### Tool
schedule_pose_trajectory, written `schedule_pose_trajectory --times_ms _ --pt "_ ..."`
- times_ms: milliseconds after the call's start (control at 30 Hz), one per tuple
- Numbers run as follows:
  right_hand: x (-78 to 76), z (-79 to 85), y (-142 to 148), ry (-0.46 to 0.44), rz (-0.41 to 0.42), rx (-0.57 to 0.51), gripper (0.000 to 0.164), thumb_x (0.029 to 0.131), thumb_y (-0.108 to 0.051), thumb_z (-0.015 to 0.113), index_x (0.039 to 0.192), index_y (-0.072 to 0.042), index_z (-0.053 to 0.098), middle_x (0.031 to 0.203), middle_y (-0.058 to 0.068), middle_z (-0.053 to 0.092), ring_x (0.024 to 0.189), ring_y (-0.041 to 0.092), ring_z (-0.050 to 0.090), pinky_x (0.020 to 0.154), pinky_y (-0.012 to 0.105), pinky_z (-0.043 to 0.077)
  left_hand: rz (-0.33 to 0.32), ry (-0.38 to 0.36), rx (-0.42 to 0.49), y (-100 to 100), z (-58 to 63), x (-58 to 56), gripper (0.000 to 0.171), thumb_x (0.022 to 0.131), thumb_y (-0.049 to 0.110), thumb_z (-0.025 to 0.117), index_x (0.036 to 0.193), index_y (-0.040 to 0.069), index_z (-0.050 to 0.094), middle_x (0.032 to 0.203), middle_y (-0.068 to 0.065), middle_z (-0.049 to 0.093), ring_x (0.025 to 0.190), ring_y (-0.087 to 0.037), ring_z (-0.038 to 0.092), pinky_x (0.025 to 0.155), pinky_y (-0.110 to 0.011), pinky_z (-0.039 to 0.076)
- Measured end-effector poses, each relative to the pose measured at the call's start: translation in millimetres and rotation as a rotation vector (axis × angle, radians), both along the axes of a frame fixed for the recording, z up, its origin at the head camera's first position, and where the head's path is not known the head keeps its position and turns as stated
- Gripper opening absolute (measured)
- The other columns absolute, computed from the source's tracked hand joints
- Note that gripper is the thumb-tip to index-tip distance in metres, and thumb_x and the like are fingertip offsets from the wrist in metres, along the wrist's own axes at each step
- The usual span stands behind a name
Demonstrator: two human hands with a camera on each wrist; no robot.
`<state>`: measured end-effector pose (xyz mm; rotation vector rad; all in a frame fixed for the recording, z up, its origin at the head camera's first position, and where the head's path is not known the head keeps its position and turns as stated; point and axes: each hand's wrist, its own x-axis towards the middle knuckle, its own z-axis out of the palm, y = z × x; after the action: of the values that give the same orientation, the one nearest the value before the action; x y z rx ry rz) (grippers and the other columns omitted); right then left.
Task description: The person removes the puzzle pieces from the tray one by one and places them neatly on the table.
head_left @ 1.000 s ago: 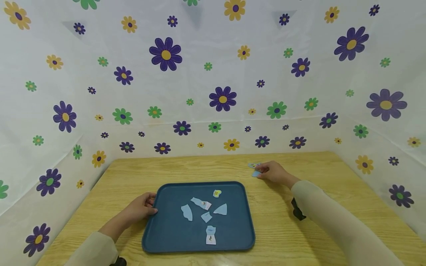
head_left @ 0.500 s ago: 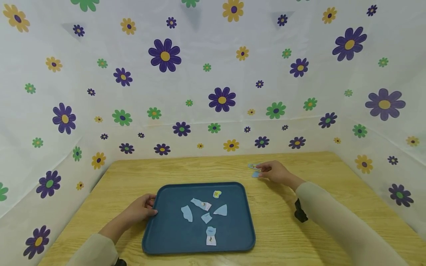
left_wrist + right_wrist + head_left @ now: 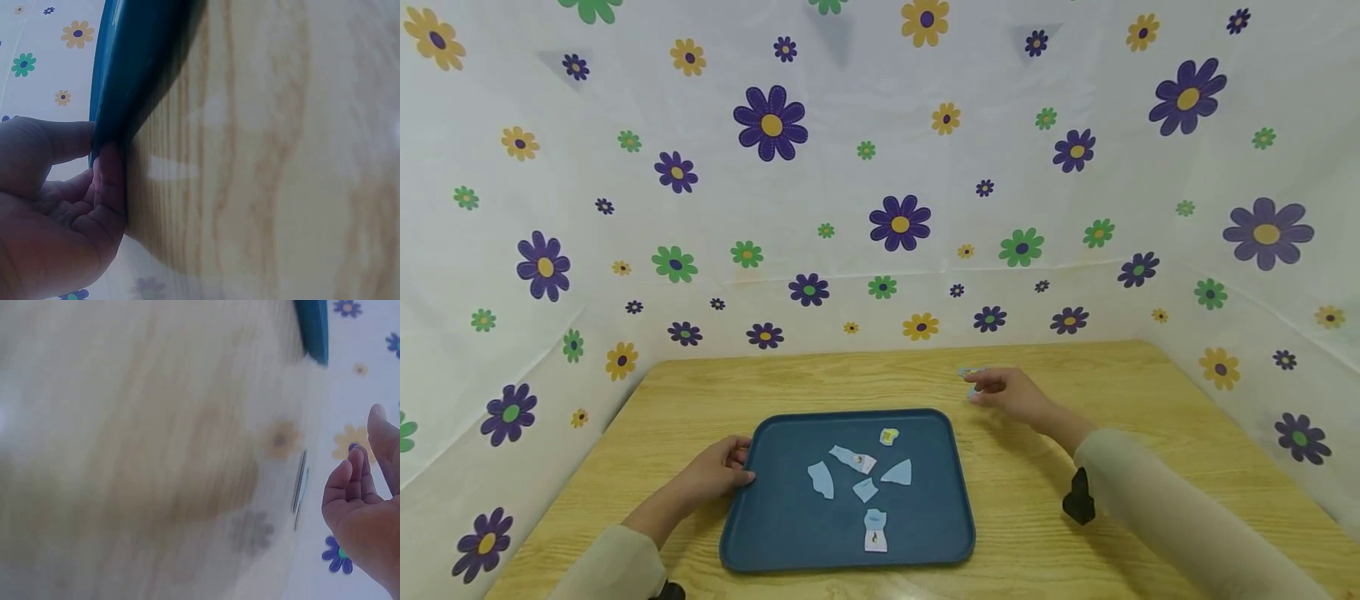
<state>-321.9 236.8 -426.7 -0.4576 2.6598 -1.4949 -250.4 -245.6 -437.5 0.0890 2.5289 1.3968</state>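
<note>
My left hand grips the left rim of a dark blue tray. In the left wrist view its thumb lies over the rim and its fingers curl underneath. Several flat, irregular light-blue pieces lie apart on the tray, such as a printed piece, a wedge-shaped piece and a small yellow piece. Beyond the tray's far right corner, my right hand hovers with loosely bent fingers and thumb apart, holding nothing visible. Flat light-blue pieces lie on the table near it, partly hidden by the fingers in the head view.
A wood-grain table carries the tray. White sheeting with purple, green and yellow flowers rises behind the table and along both sides. A black strap piece hangs beneath the right sleeve.
My right hand has come off the light-blue piece that it touched, its fingers now spread a little more and slightly lower left. The left hand and tray stay put.
</note>
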Motion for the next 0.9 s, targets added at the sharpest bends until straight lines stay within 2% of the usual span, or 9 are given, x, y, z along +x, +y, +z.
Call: schedule_pose_trajectory --times_ms 100,267,500,700,900 --pt "9.9 3.4 -8 -0.009 0.025 -0.041 0.038 0.093 -0.008 0.066 0.129 0.005 0.059 0.107 0.015 0.060 0.095 0.026 0.057 0.082 0.037 0.050 -0.005 0.001 0.004 0 -0.3 -0.1 0.056 0.087 -0.007 0.064 0.137 -0.013 0.039 0.104 -0.016 0.050 0.090 -0.026 0.051 0.071 -0.037 0.049" --pt "23.1 6.4 -19 -0.001 0.057 -0.064 0.038 0.092 -0.008 0.067 0.127 0.006 0.059 0.107 0.016 0.059 0.092 0.023 0.056 0.079 0.033 0.050 -0.009 0.004 0.001 0 0.0 0.1 0.056 0.088 -0.006 0.064 0.137 -0.013 0.039 0.104 -0.016 0.050 0.090 -0.026 0.050 0.071 -0.037 0.049" --pt "41.3 6.4 -33 -0.058 0.100 -0.119 0.038 0.092 -0.007 0.067 0.127 0.006 0.060 0.106 0.016 0.059 0.091 0.023 0.055 0.079 0.033 0.052 -0.005 0.012 -0.013 0 0.0 0.7 0.055 0.087 -0.006 0.065 0.137 -0.012 0.040 0.103 -0.015 0.050 0.089 -0.026 0.050 0.071 -0.036 0.048" --pt "56.7 7.4 -51 -0.100 0.153 -0.118 0.040 0.090 -0.009 0.070 0.126 0.006 0.060 0.101 0.012 0.059 0.089 0.024 0.055 0.074 0.031 0.052 -0.006 0.012 -0.012 0 0.3 1.6 0.055 0.087 -0.007 0.064 0.136 -0.013 0.040 0.103 -0.015 0.050 0.089 -0.026 0.050 0.071 -0.036 0.048" --pt "64.6 8.6 -71 -0.110 0.239 -0.088 0.039 0.089 -0.008 0.071 0.125 0.003 0.062 0.099 0.013 0.061 0.089 0.023 0.055 0.072 0.027 0.049 -0.007 0.009 -0.010 0 0.0 1.3 0.054 0.088 -0.006 0.064 0.136 -0.012 0.040 0.103 -0.015 0.050 0.089 -0.026 0.051 0.070 -0.037 0.048"
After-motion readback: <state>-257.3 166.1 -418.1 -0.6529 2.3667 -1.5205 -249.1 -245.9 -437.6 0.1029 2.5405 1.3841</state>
